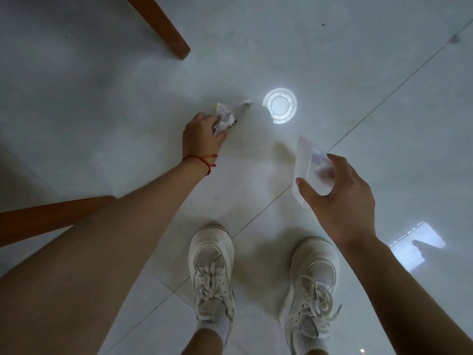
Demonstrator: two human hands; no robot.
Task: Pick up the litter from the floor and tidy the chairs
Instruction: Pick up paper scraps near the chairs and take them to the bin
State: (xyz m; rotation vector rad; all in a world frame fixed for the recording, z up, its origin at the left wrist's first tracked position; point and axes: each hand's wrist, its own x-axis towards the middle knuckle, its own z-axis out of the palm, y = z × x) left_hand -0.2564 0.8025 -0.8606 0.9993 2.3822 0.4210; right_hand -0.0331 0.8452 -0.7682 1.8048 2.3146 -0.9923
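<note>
My left hand [202,135] reaches down to the pale tiled floor and grips a crumpled white wrapper [226,116] with black print and a yellow edge. One twisted end of the wrapper sticks out to the right. My right hand [340,193] is raised above the floor and holds a clear plastic packet [305,162] between thumb and curled fingers. A red string bracelet circles my left wrist.
A brown wooden chair leg [167,26] stands on the floor at the upper left, and another wooden rail [46,216] crosses the left edge. My two white sneakers [212,272] stand below the hands. A round ceiling-light reflection [279,105] shines on the tile.
</note>
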